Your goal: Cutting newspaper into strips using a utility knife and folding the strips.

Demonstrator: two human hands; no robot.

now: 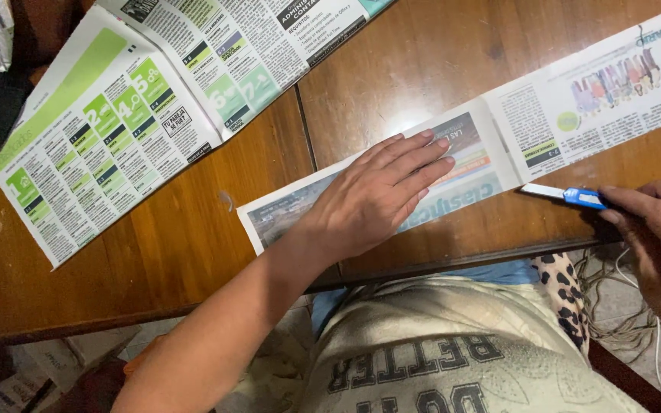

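Glossy folded newspaper strip (453, 164), perhaps creased

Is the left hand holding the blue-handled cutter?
No, the left hand lies flat on the newspaper strip; the right hand holds the blue-handled cutter.

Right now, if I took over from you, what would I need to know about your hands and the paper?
Left hand: flat, palm down, pressing the long newspaper strip onto the wooden table.
Right hand: gripping a blue utility knife, its blade tip at the strip's near edge, close to a fold line.
An open newspaper sheet lies further back on the left, untouched.
Done: the strip is laid out flat and held down.
Left: I cannot tell whether any cut has been made yet.
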